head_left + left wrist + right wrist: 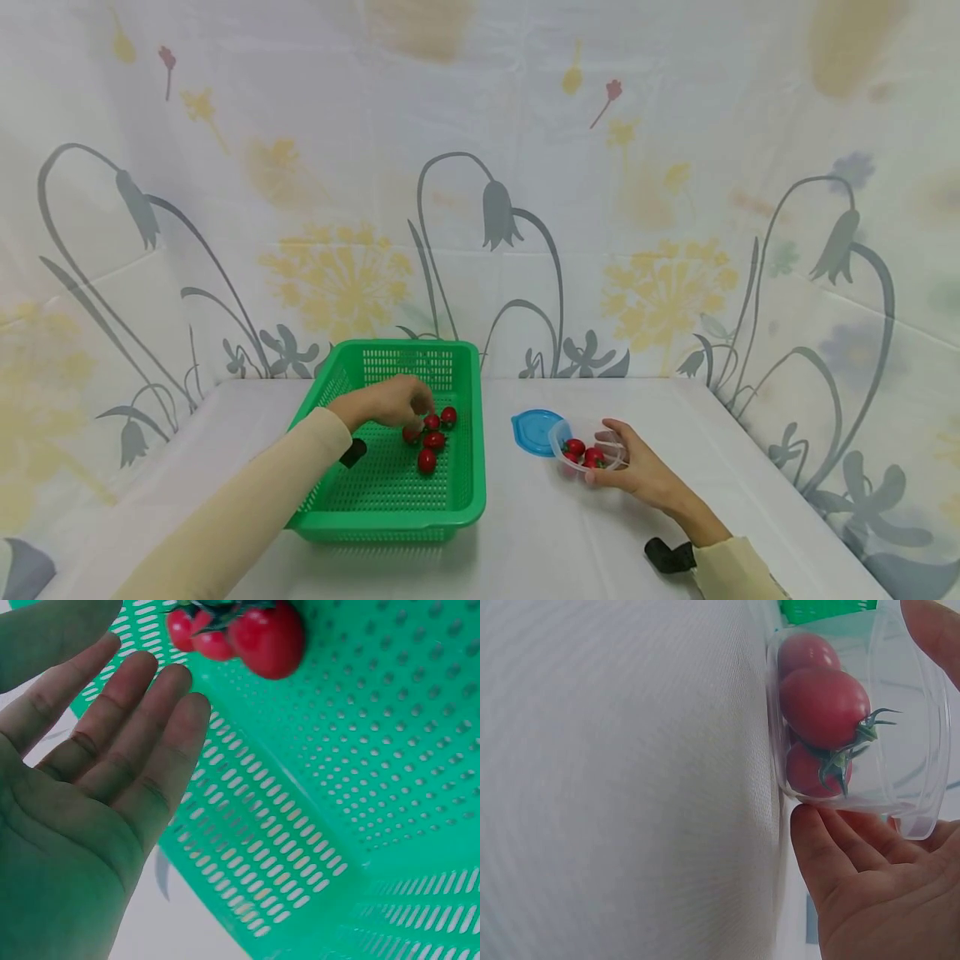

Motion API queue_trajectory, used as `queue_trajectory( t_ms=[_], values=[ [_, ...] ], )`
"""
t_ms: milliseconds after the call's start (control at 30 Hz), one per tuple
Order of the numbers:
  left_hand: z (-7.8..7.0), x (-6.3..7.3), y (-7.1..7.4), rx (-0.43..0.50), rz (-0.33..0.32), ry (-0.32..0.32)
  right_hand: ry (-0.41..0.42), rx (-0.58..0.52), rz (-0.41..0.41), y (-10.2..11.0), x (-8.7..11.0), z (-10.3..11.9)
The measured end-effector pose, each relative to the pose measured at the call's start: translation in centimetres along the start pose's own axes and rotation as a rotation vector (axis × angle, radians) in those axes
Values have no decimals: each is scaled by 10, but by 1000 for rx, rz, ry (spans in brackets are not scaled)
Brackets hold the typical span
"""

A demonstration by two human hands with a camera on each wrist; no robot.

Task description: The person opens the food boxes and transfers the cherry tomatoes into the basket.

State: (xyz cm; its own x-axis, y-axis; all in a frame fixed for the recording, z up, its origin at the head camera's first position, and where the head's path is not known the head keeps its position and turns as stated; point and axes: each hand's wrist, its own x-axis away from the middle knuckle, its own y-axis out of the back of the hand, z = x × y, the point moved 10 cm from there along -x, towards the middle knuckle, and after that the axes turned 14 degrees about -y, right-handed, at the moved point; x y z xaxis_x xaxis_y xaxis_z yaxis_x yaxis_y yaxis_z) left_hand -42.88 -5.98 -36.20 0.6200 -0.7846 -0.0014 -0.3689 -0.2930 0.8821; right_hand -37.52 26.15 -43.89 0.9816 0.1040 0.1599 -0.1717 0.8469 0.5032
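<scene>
On my screen, my left hand [392, 403], nearer, fingers straight and empty, has the basket [390, 522]'s tomatoes [435, 440] at four o'clock, while my right hand [639, 472] grips the clear tub [904, 761].

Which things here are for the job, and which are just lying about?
For the job, it seems:
small red tomatoes
rectangular green plastic basket, left hand inside
clear plastic tub, right hand holding it

Just there:
blue plastic lid, in neither hand, maybe the tub's
white flower-printed sheet
</scene>
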Motion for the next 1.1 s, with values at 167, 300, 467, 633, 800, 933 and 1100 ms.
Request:
queue_trajectory(
  t_ms=[167,300,467,633,800,933,1100],
  values=[
    [-15,-6,9,-10,-13,-56,2,-1,2,-1,0,0],
    [-32,-13,17,-24,-28,-110,1,3,1,0,0,1],
    [-56,-28,18,-10,-44,-166,4,8,-4,1,-1,0],
    [-80,-47,10,4,-35,-209,9,17,3,0,0,0],
    [-106,-68,-2,21,-9,-255,19,15,9,-1,1,1],
    [-123,-84,-13,9,17,-284,20,12,17,-1,0,0],
    [-137,-103,-27,-19,43,-312,26,16,19,-1,0,1]
  ],
)
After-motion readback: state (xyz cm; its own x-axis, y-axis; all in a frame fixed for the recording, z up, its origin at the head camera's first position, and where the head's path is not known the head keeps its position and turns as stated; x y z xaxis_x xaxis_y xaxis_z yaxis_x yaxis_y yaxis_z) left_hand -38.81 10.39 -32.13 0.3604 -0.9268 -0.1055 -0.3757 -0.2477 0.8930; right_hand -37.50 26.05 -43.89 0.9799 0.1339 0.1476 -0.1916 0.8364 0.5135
